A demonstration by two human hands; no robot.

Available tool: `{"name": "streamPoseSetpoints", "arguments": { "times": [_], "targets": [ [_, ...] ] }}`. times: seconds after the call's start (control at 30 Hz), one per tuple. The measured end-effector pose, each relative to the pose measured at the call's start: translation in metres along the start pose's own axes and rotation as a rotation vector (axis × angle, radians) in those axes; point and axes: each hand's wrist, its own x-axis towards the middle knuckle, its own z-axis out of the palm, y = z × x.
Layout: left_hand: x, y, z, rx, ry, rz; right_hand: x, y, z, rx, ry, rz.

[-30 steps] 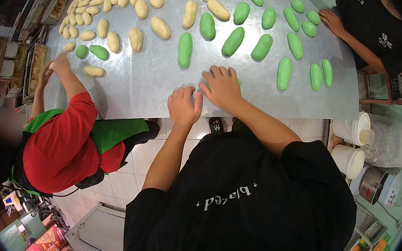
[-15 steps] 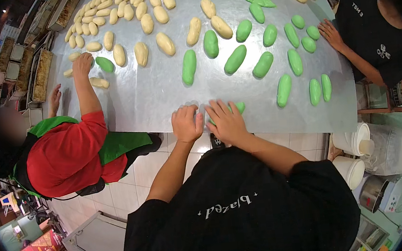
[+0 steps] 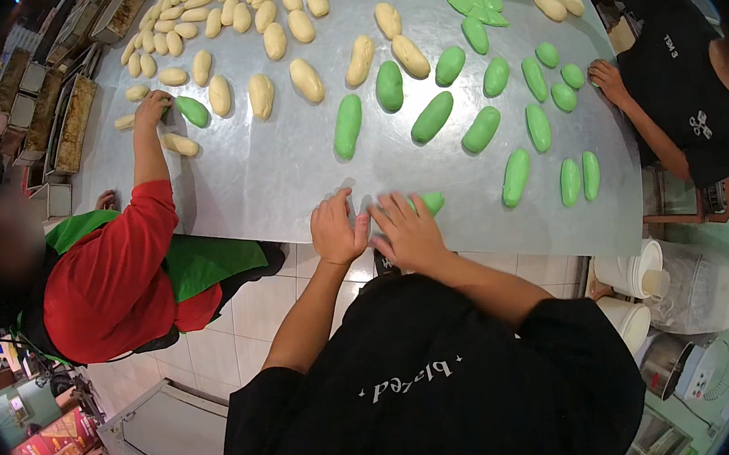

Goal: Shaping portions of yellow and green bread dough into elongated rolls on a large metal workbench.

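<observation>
My right hand [image 3: 405,230] lies over a green dough piece [image 3: 431,204] near the steel table's front edge, its fingers spread and partly covering the piece. My left hand [image 3: 338,228] is beside it at the edge, fingers extended and thumb close to my right hand. Across the steel table [image 3: 272,193] are several green dough logs [image 3: 347,127] and pale dough logs [image 3: 262,96]. A flattened, cut green sheet [image 3: 474,3] lies at the back.
At left, a co-worker in red [image 3: 113,289] reaches among dough pieces; metal baking tins [image 3: 69,125] are stacked beyond. Another co-worker in black [image 3: 679,88] stands at the right side. White buckets [image 3: 627,271] are below at right, a grey metal cabinet [image 3: 160,435] at lower left.
The table appears lower in view. My right hand has shifted slightly over the green piece, fingers still spread. The left co-worker's hand has moved onto pieces beside a green log.
</observation>
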Motion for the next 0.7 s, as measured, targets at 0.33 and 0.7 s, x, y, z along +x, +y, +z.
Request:
{"name": "streamPoseSetpoints", "arguments": {
  "times": [0.33, 0.7],
  "targets": [
    [0.006, -0.001, 0.001, -0.002, 0.042, -0.035, 0.126, 0.100, -0.038, 0.559, -0.526, 0.396],
    [0.003, 0.002, 0.000, 0.025, -0.020, -0.026, 0.048, 0.085, -0.038, 0.209, -0.247, 0.161]
  ]
}}
